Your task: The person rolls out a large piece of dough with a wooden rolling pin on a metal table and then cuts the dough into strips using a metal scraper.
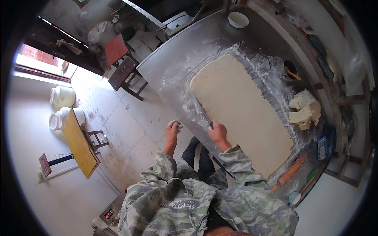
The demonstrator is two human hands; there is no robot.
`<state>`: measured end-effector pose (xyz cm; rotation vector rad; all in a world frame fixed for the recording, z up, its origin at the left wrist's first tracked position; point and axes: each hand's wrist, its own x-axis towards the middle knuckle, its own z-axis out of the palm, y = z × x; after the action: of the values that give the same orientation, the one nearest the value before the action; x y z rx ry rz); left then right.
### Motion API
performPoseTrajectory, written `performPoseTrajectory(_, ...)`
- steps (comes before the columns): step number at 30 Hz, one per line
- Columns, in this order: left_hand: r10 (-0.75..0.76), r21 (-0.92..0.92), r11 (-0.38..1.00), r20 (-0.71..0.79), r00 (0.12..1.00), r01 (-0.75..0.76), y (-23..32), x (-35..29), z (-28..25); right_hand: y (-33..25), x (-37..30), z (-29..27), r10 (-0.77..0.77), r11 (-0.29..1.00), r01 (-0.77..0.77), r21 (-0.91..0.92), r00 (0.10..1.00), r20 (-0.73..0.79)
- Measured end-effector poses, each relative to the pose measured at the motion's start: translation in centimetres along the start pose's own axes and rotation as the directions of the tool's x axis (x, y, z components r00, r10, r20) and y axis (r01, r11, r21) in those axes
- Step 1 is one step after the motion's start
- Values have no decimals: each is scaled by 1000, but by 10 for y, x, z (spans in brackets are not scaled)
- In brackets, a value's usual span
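My right grip [218, 133] is grasping a knife [203, 111] by its handle; ahead and rightward, the dough sheet [240, 110] is lying on the bench [165, 74], probably soft, heavy (best supported from beneath). My left grip [172, 131] is hanging apart, closure unclear.

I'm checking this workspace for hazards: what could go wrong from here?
The blade-like tool in the right hand is at the left edge of the dough sheet and might nick it. The white bowl stands close to the far edge of the table, so a bump could knock it off.
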<state>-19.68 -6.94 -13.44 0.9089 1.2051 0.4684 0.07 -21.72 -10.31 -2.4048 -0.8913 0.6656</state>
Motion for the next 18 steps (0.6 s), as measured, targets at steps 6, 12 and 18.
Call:
performPoseTrajectory(6, 91, 25, 996, -40, 995, -90, 29, 9, 20, -9, 21, -1, 20, 992, -20, 123, 1000, 1)
performPoseTrajectory(12, 332, 418, 865, -61, 941, -279, 39, 88, 25, -19, 41, -49, -228, 939, 225, 259, 973, -20)
performPoseTrajectory(18, 388, 601, 691, 162, 908, -402, 74, 178, 87, -52, 108, -122, -311, 934, 269, 235, 936, 166)
